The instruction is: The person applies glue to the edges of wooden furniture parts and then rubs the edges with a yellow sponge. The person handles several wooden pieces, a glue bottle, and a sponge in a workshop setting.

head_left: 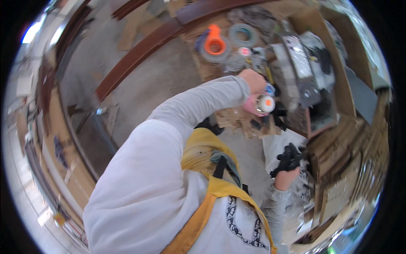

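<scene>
Head view. Two hands in frame. Left hand, bare, clamped on one small round white container with orange spot, held above cardboard-covered tabletop. Right hand, black-gloved, fingers curled; hold cannot be told. Two tape rolls: orange-cored, grey. Left sleeve blocks tabletop's near left part.

Left hand raised, right hand low.

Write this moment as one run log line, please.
left hand: holds pink bottle | right hand: black glove, free | nearby: tape rolls, cardboard box
</scene>
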Tool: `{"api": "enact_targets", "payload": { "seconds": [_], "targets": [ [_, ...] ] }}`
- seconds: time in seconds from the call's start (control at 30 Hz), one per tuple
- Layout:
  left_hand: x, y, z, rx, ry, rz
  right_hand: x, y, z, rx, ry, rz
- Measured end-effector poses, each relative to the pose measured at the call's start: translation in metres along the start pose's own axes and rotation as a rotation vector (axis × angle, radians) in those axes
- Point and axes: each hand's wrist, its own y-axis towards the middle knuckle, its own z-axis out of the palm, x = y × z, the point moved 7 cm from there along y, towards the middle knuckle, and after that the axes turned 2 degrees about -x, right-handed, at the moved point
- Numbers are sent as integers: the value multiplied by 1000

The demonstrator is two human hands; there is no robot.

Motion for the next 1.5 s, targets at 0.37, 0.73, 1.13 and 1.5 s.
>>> {"api": "enact_targets", "payload": {
  "seconds": [0.37,0.73,1.13,1.5],
  "targets": [
    [-1,-232,-135,-128,-184,-212,65,-3,165,571,86,-200],
    [143,-500,-116,-693,-537,-569,110,-116,423,1002,261,309],
    [399,-673,81,-1196,-1435,-1373,59,-200,661,1095,352,587],
    [306,-657,86,-752,-1749,-1347,4,-181,609,740,372,710]
  ]
}}
